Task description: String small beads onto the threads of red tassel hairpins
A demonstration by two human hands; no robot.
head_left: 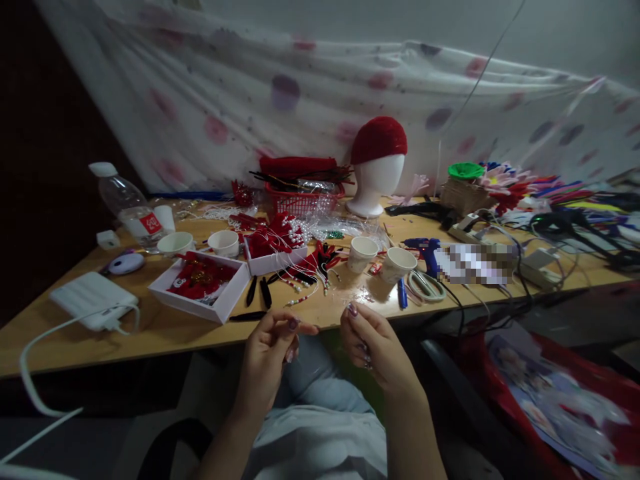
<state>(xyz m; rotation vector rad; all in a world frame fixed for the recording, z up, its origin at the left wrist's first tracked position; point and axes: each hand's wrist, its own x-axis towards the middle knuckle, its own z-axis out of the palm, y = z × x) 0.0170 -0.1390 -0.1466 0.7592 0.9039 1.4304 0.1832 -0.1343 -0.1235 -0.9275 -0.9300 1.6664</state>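
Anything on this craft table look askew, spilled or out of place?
The water bottle at the table's far left leans instead of standing upright. Beaded strands lie scattered loose between the white trays and the paper cups.

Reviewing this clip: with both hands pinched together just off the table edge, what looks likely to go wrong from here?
1. Whatever the left hand and right hand pinch is too small to see; held over the lap, off the table, it may drop out of sight.
2. Beaded strands lie loose near that edge and could be swept off.
3. Two paper cups stand close ahead; a forward reach might tip them.
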